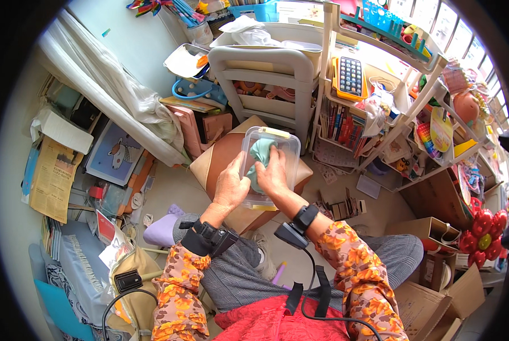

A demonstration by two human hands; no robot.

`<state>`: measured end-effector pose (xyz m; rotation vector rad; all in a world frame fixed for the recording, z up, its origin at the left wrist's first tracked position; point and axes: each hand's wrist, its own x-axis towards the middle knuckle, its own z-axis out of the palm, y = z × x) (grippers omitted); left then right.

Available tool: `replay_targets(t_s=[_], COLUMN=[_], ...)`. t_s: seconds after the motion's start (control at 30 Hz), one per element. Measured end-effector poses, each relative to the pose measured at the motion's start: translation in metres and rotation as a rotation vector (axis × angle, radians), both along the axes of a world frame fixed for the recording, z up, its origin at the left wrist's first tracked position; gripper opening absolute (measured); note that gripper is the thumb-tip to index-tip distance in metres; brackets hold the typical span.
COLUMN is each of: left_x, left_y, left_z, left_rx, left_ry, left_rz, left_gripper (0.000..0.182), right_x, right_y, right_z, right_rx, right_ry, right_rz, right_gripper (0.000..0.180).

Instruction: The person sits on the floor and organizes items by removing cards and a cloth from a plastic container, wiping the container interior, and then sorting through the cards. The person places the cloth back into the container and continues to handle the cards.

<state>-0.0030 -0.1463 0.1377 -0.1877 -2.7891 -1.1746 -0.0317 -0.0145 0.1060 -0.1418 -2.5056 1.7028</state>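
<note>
A clear plastic box (293, 164) with yellow latches stands over a brown and cream padded stool (227, 170). My left hand (232, 181) grips the box's left wall. Inside the box, my right hand (273, 172) presses a light green cloth (261, 149) against the inner surface, its fingers on the fabric. Part of the cloth is hidden beneath that hand. Both of my wrists carry black strapped devices.
Ahead stands a grey folding step stool (263, 72). Shelves on the right hold books (344, 125) and a yellow tray (350, 79). Cardboard boxes (442, 302) lie at lower right. A white curtain (122, 98) hangs at left, near a bag (131, 277).
</note>
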Motion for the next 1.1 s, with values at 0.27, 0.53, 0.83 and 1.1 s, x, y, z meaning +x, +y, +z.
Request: replay_targets(t_s=[0.27, 0.53, 0.83, 1.1], left_x=[-0.015, -0.01, -0.012, -0.016], left_y=[-0.014, -0.015, -0.005, -0.012], left_z=[-0.019, -0.024, -0.013, -0.017], left_rx=[0.076, 0.011, 0.085, 0.076], left_ry=[0.026, -0.023, 0.023, 0.059], left_rz=[-0.065, 0.02, -0.039, -0.03], left_gripper=[0.064, 0.061, 0.055, 0.054], right_x=[-0.026, -0.005, -0.014, 0.004], right_y=[-0.007, 0.021, 0.026, 0.016], right_z=[-0.011, 0.003, 0.019, -0.012], right_rx=[0.437, 0.636, 0.664, 0.785], right_ry=[0.065, 0.051, -0.021, 0.196], right_rz=[0.267, 1.031, 0.339, 0.663], right_gripper=[0.06, 0.048, 0.061, 0.046])
